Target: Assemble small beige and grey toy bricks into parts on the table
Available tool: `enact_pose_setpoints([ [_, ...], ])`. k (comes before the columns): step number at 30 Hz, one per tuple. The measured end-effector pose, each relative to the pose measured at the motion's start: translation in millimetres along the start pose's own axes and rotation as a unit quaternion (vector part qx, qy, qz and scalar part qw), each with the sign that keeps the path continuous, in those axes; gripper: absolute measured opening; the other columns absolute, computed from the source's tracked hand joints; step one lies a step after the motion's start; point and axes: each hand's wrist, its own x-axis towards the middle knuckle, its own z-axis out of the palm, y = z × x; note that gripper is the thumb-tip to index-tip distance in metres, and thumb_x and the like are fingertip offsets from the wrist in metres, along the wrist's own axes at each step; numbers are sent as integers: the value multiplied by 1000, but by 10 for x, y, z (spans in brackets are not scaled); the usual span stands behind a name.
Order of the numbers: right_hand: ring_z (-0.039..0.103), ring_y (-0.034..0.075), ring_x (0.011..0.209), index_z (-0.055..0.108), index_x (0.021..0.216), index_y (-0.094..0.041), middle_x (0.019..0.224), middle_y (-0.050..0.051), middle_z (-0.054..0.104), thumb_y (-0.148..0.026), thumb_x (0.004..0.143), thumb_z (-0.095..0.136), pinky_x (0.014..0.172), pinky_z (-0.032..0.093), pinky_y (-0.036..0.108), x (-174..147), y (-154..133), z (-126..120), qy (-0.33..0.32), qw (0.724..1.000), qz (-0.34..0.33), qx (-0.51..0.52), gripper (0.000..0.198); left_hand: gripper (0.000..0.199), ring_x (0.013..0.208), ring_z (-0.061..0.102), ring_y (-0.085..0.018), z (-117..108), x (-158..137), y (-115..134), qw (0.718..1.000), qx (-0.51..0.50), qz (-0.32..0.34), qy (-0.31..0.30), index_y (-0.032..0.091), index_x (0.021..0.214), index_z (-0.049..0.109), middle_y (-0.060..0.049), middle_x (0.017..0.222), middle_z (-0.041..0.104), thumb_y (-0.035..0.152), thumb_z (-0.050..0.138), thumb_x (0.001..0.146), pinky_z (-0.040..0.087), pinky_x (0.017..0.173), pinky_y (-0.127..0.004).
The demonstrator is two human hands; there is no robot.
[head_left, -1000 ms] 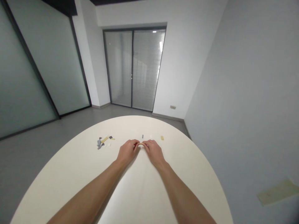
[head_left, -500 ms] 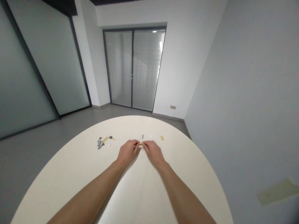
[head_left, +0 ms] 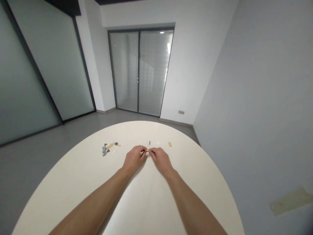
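Observation:
Just above the round white table, my left hand and my right hand meet at the fingertips. Both are closed on a small tan strip-like piece, one at each end; the fingers hide most of it. Beyond them lie a small grey piece, a white piece and a flat tan piece. Left of my left hand is a loose cluster of several small parts, among them a long tan strip, a grey piece and a black piece.
The round white table has its far edge just past the small pieces. Behind it stand a glass door with blinds and a white wall. Frosted panels rise at the left, and tape sticks to the right wall.
The tan piece between my fingertips has tilted slightly. My hands stay in almost the same place, and the loose pieces lie as before.

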Motion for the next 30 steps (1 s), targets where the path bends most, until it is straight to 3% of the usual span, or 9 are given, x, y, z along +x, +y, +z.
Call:
enact_pose_setpoints([
  [30,58,18,102,70,100,-23,101,4,68,-15,91,57,90,45,30,-10,16,-1,3,998,-57,9,18,16,89,63,-16,-51,-28,67,996,-48,80,1,25,95,67,-1,93,68,30,53,93,48,80,-27],
])
